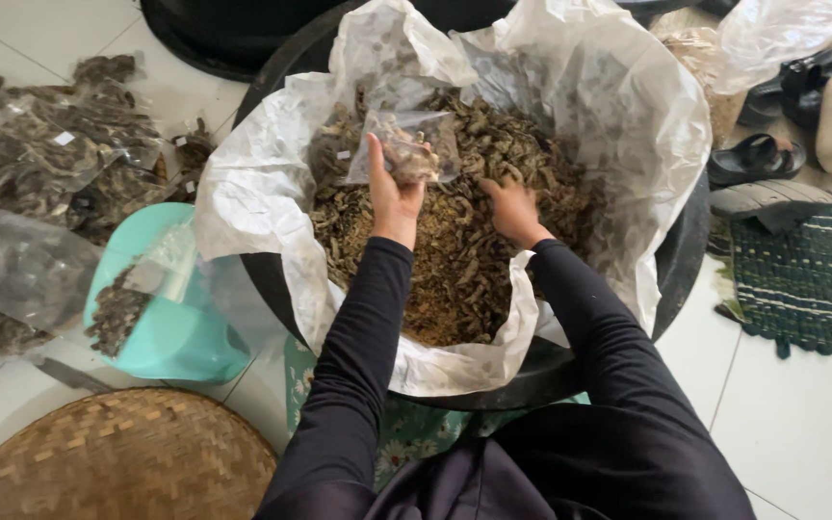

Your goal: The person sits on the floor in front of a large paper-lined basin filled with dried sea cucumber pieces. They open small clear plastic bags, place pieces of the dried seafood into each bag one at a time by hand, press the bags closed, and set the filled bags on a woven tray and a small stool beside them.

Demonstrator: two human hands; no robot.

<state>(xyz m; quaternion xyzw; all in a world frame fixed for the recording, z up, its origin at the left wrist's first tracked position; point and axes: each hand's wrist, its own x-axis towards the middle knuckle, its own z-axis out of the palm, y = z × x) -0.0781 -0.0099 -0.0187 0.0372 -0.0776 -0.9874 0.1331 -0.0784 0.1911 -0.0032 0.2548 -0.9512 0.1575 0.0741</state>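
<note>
Left hand (pixel 394 193) clamping a small clear bag (pixel 406 146), partly filled, over the far-left part of the lined black tub (pixel 671 260). Right hand (pixel 512 207) lying half-curled, fingers together, on the dried brown pieces (pixel 455 270) just right of it.

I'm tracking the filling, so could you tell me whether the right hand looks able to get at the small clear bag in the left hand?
Probably yes: the right hand rests on the dried pieces close beside the small clear bag, nothing between.

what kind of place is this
Probably a home floor used for packing dried goods: a lined tub of dried pieces on white tiles, filled clear bags stacked alongside, and sandals by a woven mat.
</note>
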